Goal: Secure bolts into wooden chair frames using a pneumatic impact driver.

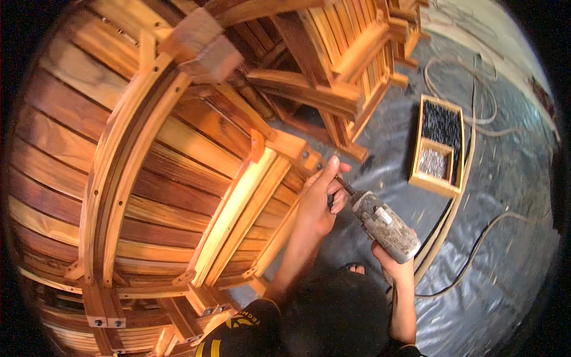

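Note:
My right hand (395, 262) grips a worn, grey power driver (385, 225) from behind and below. The driver's bit points up and left, toward a wooden leg end (295, 147) with dark bolt heads in it. Close to the bit is my left hand (324, 193), its fingers closed, thumb pointing up at that leg end. Something small and dark shows between the left fingers, too hidden to name. On the left lies a large slatted wooden piece of furniture (178, 160) with curved rails, resting on its side or upside down.
A wooden box (415, 169) at the right holds long black fasteners (443, 122) and small silver ones (433, 162). Hoses and cables (470, 172) run over the dark plastic floor sheet (476, 250). More slatted furniture (357, 53) stands at the far side.

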A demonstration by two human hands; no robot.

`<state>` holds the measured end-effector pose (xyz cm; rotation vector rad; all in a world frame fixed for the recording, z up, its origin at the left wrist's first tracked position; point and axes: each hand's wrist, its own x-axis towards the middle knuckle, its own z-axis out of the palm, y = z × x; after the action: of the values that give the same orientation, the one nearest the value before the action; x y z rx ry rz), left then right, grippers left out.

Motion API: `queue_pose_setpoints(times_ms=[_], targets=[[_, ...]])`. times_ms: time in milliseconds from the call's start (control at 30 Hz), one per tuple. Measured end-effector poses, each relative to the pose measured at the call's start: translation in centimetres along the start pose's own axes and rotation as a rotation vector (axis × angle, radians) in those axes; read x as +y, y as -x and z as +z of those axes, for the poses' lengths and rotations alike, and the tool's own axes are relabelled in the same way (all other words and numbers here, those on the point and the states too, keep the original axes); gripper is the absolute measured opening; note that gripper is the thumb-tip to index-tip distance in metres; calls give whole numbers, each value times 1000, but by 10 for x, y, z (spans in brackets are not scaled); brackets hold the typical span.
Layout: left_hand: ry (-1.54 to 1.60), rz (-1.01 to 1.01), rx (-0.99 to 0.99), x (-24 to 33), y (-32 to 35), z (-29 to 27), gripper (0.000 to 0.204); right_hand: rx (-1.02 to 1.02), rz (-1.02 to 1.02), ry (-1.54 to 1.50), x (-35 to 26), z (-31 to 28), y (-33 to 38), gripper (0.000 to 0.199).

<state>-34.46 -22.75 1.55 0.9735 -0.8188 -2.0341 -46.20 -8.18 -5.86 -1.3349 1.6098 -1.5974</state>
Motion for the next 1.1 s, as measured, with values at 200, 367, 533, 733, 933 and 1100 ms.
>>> queue_pose_setpoints(times_ms=[200, 367, 533, 733, 933, 1100], targets=[[-131, 387, -58, 68, 6, 16, 35, 22, -114, 46, -27, 12, -57, 26], [-131, 563, -306, 122, 5, 20, 42, 16, -246, 38, -70, 13, -98, 24], [4, 586, -471, 150, 16, 31, 45, -83, -206, 101, -115, 12, -114, 20], [159, 571, -459, 154, 10, 37, 42, -56, -199, 7, -118, 23, -126, 17], [188, 580, -411, 150, 10, 45, 44, -41, -240, -114, -115, 28, -130, 14], [198, 594, -376, 150, 10, 49, 44, -38, -275, -189, -115, 29, -137, 14]])
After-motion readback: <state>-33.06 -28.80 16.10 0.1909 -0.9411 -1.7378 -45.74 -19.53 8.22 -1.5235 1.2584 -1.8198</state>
